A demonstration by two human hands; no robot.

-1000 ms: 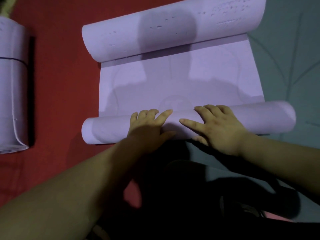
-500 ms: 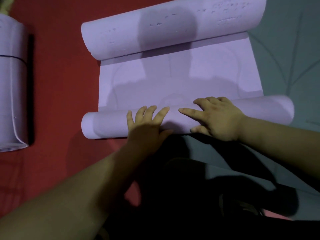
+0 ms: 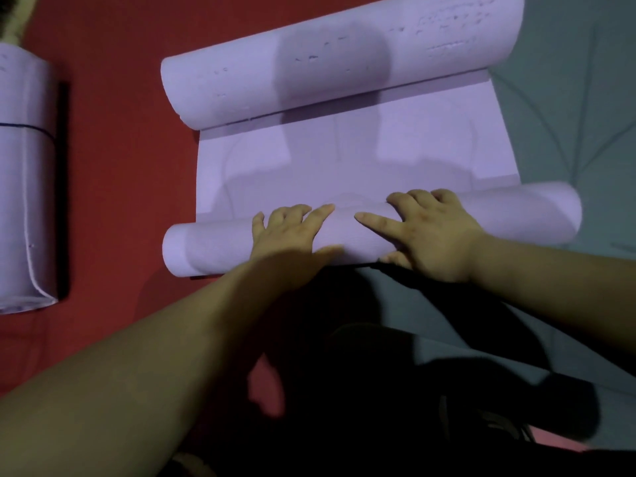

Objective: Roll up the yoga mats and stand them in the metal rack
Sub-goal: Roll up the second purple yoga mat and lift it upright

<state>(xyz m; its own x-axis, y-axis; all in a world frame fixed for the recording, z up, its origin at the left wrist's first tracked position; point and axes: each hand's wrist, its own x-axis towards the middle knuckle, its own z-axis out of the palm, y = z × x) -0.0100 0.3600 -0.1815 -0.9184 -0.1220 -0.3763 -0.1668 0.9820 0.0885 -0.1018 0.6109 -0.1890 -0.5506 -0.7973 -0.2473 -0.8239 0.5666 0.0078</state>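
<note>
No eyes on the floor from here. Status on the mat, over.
Left hand presses near roll, right hand grips it. Mat part rolled, flat stretch ahead. Far curl in the path; rack not in view.

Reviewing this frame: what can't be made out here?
Head view only:
- Rack: not in view.
- Left mat: cut by the left edge.
- Far roll: right end cut by the top edge.
- Right hand: fingertips hidden behind near roll.
- Below the arms: too dark to tell.
</note>
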